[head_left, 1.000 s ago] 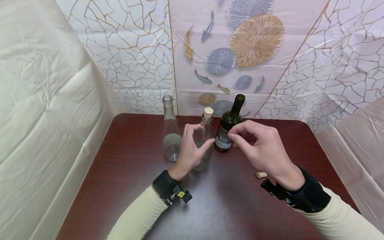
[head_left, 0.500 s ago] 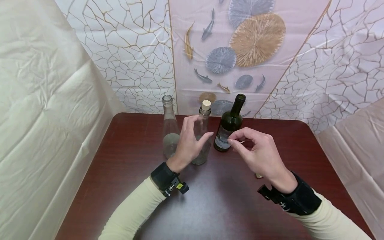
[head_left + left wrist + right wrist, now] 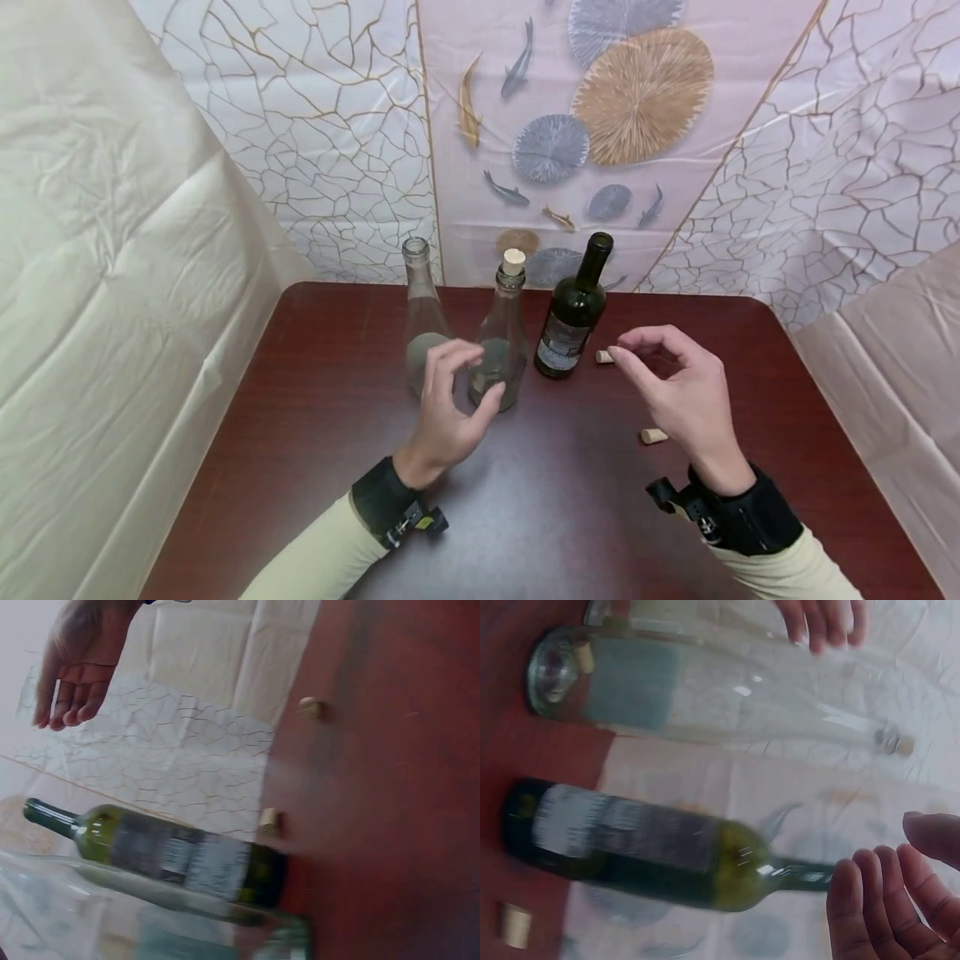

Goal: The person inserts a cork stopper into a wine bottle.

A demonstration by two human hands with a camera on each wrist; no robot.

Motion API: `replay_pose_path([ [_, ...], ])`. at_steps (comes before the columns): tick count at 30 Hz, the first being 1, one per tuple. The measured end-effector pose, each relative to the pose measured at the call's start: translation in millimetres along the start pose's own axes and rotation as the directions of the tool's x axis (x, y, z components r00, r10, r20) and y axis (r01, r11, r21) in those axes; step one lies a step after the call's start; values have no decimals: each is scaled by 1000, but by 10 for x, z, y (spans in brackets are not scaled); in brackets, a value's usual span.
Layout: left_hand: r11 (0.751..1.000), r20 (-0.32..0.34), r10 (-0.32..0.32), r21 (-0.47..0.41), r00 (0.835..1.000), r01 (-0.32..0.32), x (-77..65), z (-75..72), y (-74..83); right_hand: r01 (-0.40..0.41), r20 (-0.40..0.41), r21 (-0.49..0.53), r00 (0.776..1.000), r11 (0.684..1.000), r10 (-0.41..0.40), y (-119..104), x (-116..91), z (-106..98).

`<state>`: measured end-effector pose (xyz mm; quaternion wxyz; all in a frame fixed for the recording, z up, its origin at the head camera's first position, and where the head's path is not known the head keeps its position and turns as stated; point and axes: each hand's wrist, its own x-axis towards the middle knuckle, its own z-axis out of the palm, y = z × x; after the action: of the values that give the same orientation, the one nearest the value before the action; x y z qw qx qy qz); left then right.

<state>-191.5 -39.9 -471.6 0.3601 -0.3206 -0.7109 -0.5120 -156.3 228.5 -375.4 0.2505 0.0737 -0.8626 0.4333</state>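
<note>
A clear glass bottle [image 3: 504,329] stands upright with a cork [image 3: 513,262] in its mouth. My left hand [image 3: 453,417] is just in front of its lower left side, fingers bent loosely and thumb apart, holding nothing. To the bottle's right stands a dark green wine bottle [image 3: 573,321] with a label and an uncorked mouth. My right hand [image 3: 678,383] hovers right of it, thumb and fingers curved with a gap between them. Nothing lies in that gap in the right wrist view. Near those fingertips a loose cork [image 3: 603,357] lies on the table.
Another clear bottle [image 3: 423,325], uncorked, stands at the left of the row. A second loose cork [image 3: 653,436] lies on the dark red table [image 3: 322,400], below my right hand. A patterned sheet [image 3: 337,125] hangs behind the table, with plain cloth [image 3: 112,292] at the left.
My left hand has come off the corked bottle, moving down and left. That bottle sits slightly farther back. My right hand has shifted right, and a loose cork beside the green bottle now shows.
</note>
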Motion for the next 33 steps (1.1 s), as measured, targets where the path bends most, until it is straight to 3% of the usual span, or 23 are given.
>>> replay_pose_path([
  [2,1000,23,14,-27,1000,-13,-148,-14,-42,-67,-24,8,997,998,68,106,-79,30],
  [4,998,47,-10,-54,999,13,-296,-22,-87,-137,-35,35,990,990,138,212,-171,89],
  [8,977,93,-142,-147,986,154,-559,-32,-155,-279,-20,133,959,951,284,386,-369,231],
  [14,901,165,-359,-196,919,387,-796,-22,-181,-421,-16,194,902,886,432,557,-585,350],
  [18,843,206,-450,-223,869,490,-864,-3,-177,-475,-14,213,872,854,489,640,-673,361],
  [21,815,220,-485,-237,847,528,-884,15,-174,-499,-17,170,861,850,509,720,-712,337],
  [26,806,221,-491,-251,843,536,-905,35,-180,-483,-47,-25,875,875,482,882,-688,212],
  [30,796,223,-504,-256,835,549,-917,32,-177,-397,-44,-181,917,900,396,990,-636,94],
  [33,789,226,-512,-258,829,558,-921,23,-172,-296,4,-295,951,909,310,1058,-601,33],
])
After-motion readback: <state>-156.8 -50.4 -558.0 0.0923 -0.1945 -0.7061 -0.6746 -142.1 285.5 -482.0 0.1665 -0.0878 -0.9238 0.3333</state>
